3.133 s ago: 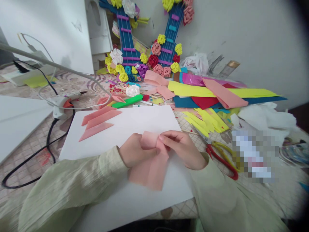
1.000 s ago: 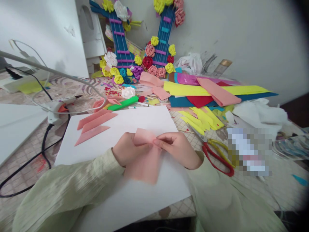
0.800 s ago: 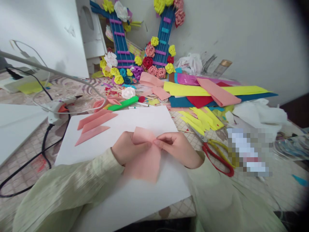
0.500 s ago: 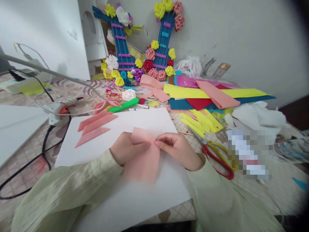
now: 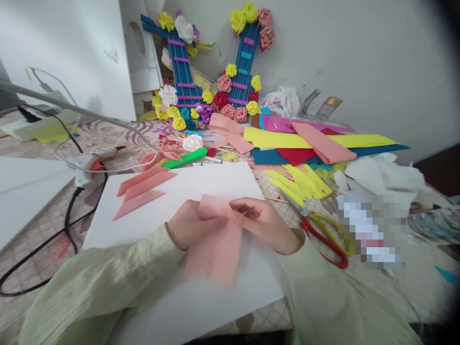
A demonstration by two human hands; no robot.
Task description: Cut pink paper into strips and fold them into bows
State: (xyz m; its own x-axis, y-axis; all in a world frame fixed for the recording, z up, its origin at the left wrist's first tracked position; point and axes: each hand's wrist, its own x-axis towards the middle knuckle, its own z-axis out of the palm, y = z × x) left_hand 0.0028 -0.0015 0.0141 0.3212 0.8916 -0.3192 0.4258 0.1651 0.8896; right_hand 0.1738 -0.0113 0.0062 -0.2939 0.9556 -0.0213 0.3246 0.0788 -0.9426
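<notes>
Above the white board (image 5: 230, 179), both my hands pinch one strip of pink crepe paper (image 5: 219, 251). My left hand (image 5: 192, 224) is closed on its left edge, thumb laid across the front. With thumb and fingers together, my right hand (image 5: 264, 223) grips the right edge near the thumb of my left. The paper looks gathered at that spot, and its lower part hangs toward me, blurred. Several folded pink paper pieces (image 5: 143, 184) lie on the board's upper left.
Scissors (image 5: 323, 235) with red and yellow handles lie on the right, below yellow paper strips (image 5: 302, 181). A glue gun (image 5: 86, 172) with a black cord rests at left. Behind are a green stick (image 5: 187, 158), crepe sheets (image 5: 280, 138) and flower-trimmed blue guitar shapes (image 5: 244, 62).
The pink paper has shifted slightly down and right with my hands. My fingertips have moved closer together at the gathered spot. Other things stay where they were.
</notes>
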